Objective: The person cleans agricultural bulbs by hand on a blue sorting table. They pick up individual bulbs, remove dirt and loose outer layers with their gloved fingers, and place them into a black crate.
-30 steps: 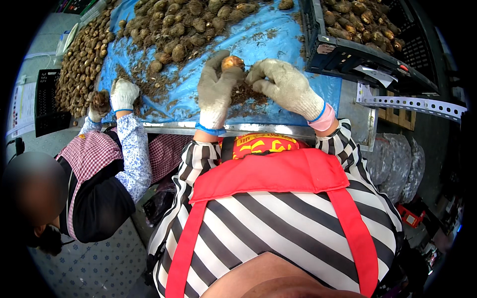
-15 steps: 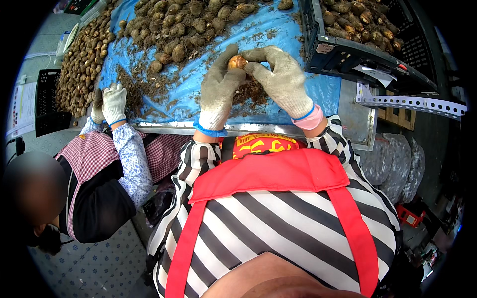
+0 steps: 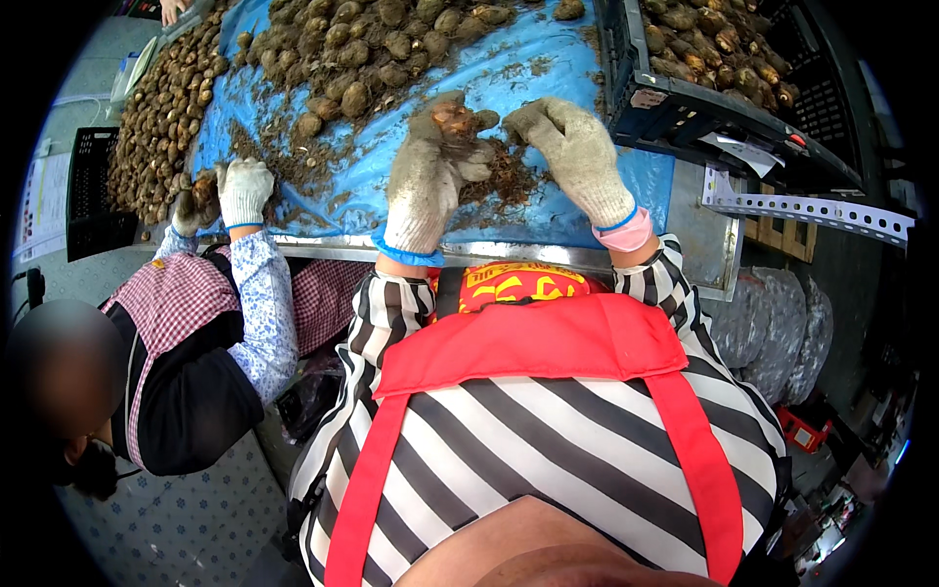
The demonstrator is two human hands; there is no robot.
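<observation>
Head view: the two gloved hands are apart now; half a second ago they met at the tuber.
Tuber (image 3: 455, 119): in the left hand alone, above the sheet (image 3: 641, 186), showing a reddish-brown side instead of the paler one seen before.
Left hand (image 3: 423, 181): fingers closed round the tuber, turned a little from its earlier pose.
Right hand (image 3: 575, 152): drawn off to the right, fingers bent; I cannot tell whether they pinch anything.
Scraps (image 3: 504, 178): a brown, stringy heap between the hands, more of it in sight since they parted.
Pile (image 3: 362, 44): rough tubers beyond the left hand, much as before.
Neighbour's hand (image 3: 245, 191): close by a dark tuber (image 3: 204, 190) that was hidden a moment ago.
Far corner: another person's hand (image 3: 174, 9) has come into sight.
</observation>
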